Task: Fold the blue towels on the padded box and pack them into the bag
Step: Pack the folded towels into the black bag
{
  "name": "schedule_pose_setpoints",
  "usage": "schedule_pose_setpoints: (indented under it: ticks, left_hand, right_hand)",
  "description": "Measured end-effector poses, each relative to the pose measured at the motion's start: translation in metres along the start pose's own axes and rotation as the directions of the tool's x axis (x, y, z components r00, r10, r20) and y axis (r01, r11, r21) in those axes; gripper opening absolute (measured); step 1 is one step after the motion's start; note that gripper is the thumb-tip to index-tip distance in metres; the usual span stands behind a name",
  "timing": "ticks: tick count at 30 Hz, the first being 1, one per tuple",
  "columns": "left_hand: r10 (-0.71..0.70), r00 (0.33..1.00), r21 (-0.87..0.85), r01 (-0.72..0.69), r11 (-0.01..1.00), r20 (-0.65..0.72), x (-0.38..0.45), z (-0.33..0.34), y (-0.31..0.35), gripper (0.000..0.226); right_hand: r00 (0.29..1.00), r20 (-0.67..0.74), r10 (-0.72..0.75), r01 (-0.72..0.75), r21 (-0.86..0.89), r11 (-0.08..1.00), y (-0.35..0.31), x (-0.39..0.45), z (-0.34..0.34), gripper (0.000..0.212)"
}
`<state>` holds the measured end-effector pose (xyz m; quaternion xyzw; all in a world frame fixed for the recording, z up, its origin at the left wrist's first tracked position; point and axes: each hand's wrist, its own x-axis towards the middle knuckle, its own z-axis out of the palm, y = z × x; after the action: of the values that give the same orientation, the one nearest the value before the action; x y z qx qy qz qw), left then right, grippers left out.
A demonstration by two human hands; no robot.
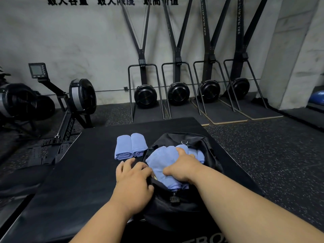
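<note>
Room: gym floor of dark speckled rubber, grey concrete wall with black lettering along the top.
Surroundings: four ski machines (177, 67) stand against the wall from 12 to 2 o'clock; a rowing machine (70, 109) with a small monitor sits at 10 o'clock; a blue balance dome (318, 99) shows at the far 3 o'clock edge.
Padded box (84, 172): black, matte top, filling the foreground; part of some white lettering shows on its near edge.
Bag (175, 211): black fabric, lying on the padded box at centre, mouth unzipped and gaping upward, a metal ring near its far rim and a zip pull hanging at the near end of the opening.
Towel in bag (161, 163): blue, soft, loosely folded, filling the open mouth; more blue cloth shows behind it at the far side of the opening.
Rolled towels (130, 146): two blue ones side by side, touching, on the padded box at 11 o'clock from the bag, just beside its left rim.
Left hand (134, 179): fingers curled over the bag's left rim, gripping the fabric.
Right hand (184, 165): palm down on the towel in bag, fingers bent into the cloth, thumb pinching its near side.
In the way: both forearms cross the near part of the bag.
</note>
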<state>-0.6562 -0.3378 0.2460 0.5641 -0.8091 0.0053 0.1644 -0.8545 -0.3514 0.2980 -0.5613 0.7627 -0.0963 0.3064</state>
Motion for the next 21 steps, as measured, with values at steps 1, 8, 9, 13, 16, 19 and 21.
schedule_pose_setpoints:
  ticks: [1,8,9,13,16,19,21]
  left_hand:
    - [-0.023,0.999,0.023,0.023,0.999,0.029,0.000,-0.002,0.001,0.035]
    - [-0.228,0.968,-0.017,0.231,0.973,0.109,0.004,-0.007,0.010,0.030]
    - [-0.272,0.956,-0.035,0.278,0.960,0.112,0.006,-0.008,0.012,0.030]
    - [-0.310,0.928,-0.343,0.366,0.865,0.208,0.007,-0.001,0.016,0.014]
    - [-0.361,0.916,-0.498,0.400,0.770,0.177,0.002,-0.002,0.021,0.024]
    - [-0.465,0.885,-0.546,0.402,0.735,0.025,0.003,-0.006,0.026,0.027]
    - [-0.486,0.874,-0.528,0.399,0.749,-0.029,0.002,-0.008,0.029,0.026]
  right_hand:
    - [1.000,0.017,0.011,-0.010,-0.031,0.999,0.000,-0.004,-0.001,0.110]
    - [0.993,0.114,-0.017,0.043,-0.221,0.974,0.007,-0.028,-0.004,0.088]
    - [0.994,0.111,0.008,0.016,-0.214,0.977,0.010,-0.026,0.000,0.097]
    - [0.995,0.074,0.066,-0.054,-0.149,0.987,0.021,-0.017,0.016,0.117]
    - [0.996,0.051,0.067,-0.059,-0.133,0.989,0.025,-0.017,0.021,0.125]
    - [0.997,0.008,0.077,-0.075,-0.136,0.988,0.030,-0.017,0.020,0.120]
    - [0.996,0.000,0.086,-0.085,-0.157,0.984,0.035,-0.015,0.018,0.115]
